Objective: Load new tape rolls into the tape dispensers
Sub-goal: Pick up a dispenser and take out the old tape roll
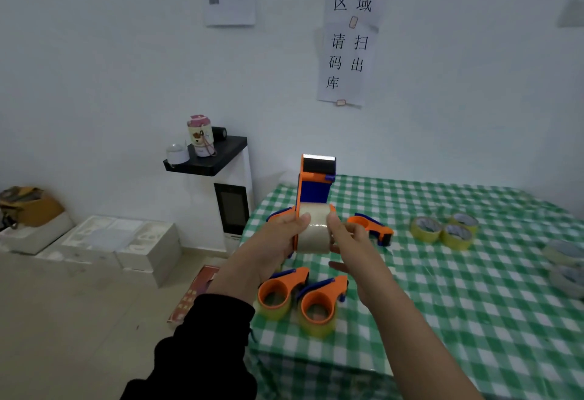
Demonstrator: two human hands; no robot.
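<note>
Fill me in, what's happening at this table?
A person holds an orange-and-blue dispenser upright above the checked table. The left hand and right hand both grip the tape roll sitting in it. Two loaded dispensers lie near the table edge. Another dispenser, apparently empty, lies just right of the hands, and three loose rolls sit further right.

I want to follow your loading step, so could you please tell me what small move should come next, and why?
Probably push the tape roll fully home on the upright dispenser: the left hand and right hand both pinch the roll's sides at the hub, and no tape visibly runs up to the roller end yet.
</note>
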